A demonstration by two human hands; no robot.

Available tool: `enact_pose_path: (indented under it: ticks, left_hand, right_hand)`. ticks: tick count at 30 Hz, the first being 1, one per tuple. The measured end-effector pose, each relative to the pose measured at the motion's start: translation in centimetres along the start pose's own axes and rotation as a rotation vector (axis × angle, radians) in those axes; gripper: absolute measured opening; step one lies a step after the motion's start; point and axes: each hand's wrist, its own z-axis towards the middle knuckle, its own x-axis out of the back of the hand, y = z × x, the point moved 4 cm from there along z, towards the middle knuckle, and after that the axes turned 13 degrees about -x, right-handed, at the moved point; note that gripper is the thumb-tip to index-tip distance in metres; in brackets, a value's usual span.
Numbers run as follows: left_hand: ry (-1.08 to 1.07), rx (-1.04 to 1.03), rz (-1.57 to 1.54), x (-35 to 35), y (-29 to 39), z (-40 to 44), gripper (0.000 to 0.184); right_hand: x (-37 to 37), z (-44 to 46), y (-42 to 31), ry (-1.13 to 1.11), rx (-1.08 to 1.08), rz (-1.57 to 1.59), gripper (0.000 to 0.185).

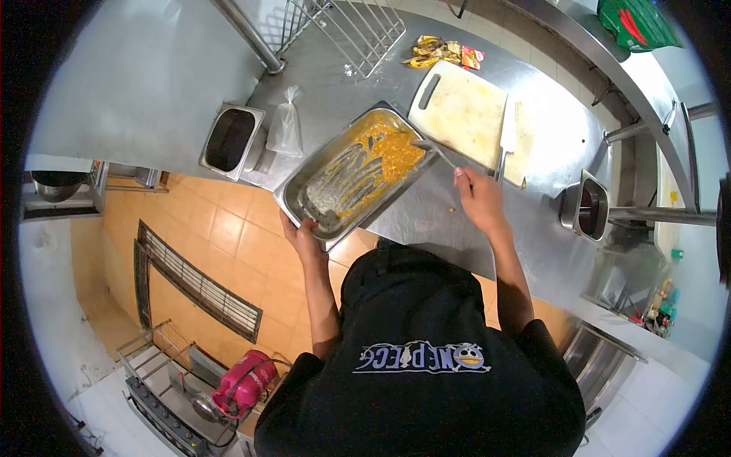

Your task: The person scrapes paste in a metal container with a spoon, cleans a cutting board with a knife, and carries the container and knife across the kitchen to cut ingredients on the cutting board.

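Note:
A rectangular steel pan is tilted at the counter's near edge, with orange-yellow mash spread over its bottom, thickest at the far right end. My left hand grips the pan's near left corner, thumb over the rim. In my right hand is the handle of what looks like a metal fork. Its head reaches over the pan's right rim to the mash; the tines are hard to make out. Right of the pan lies a white cutting board, with a knife across its right side.
Banana peels and a red packet lie behind the board. A tied plastic bag and a deep steel container stand left. Another container is at right. A wire rack stands at the back.

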Motion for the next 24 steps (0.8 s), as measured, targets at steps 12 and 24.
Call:
enact_pose_path:
  ticks: [12,24]
  left_hand:
    - [-0.049,-0.044,0.129,0.2,-2.5,-0.9,0.061]
    - [-0.132,-0.012,0.211,0.5,-3.4,-2.0,0.069]
  right_hand:
    - [-6.5,-1.5,0.1,0.085,0.246,-0.336,0.028]
    - [-8.0,-2.6,-1.2,-0.249,0.073,0.415,0.031]
